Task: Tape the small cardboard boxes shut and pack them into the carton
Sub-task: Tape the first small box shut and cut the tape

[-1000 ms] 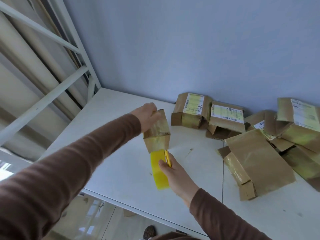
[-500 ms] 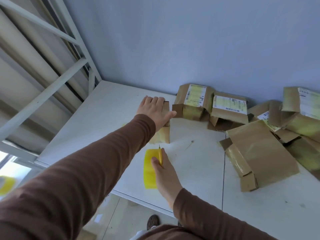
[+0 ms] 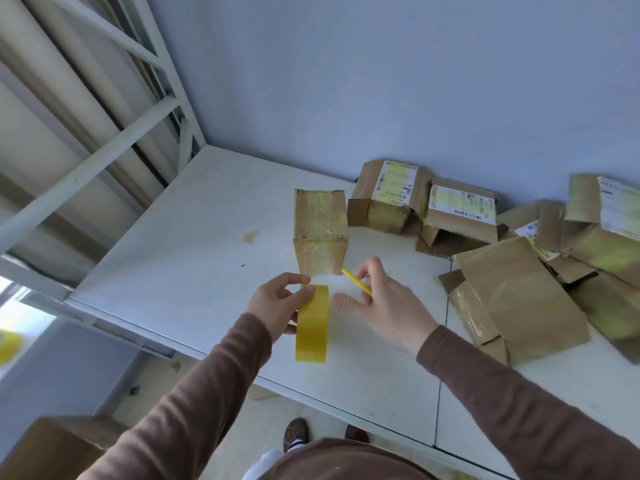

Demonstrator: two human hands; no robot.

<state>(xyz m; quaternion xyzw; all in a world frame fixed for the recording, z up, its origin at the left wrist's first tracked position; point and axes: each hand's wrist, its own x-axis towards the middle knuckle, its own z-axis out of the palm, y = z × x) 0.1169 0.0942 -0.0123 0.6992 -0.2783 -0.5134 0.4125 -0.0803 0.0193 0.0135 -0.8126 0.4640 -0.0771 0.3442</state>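
On the white laminate table (image 3: 194,237), near the middle: small cardboard box (image 3: 320,232) standing upright, brown kraft board, glossy clear tape wrinkling over its top and front face, corners slightly crushed. Sitting free, untouched by either hand.

Just in front of the box, above the table edge: left hand (image 3: 277,303) gripping the yellow tape roll (image 3: 312,323), thumb curling over the rim, fingers behind; roll standing on edge, smooth, translucent, ring-shaped. Right hand (image 3: 381,303) holding a thin yellow pencil-like stick (image 3: 356,282) between the fingers, thumb and forefinger spreading loosely towards the roll, not touching it.

Along the blue-grey wall, right side: pile of cardboard boxes (image 3: 519,271) lying jumbled, some flattened, some bearing white barcode labels with yellowish tape across them. Bottom left, below table level: brown carton (image 3: 52,448), only a corner showing.

Differing from half a second ago: left hand no longer pressing flat on the box, now taking the roll; roll passing from right hand to left; box now standing clear, nearer the middle of the view. Stick remaining in the right hand.
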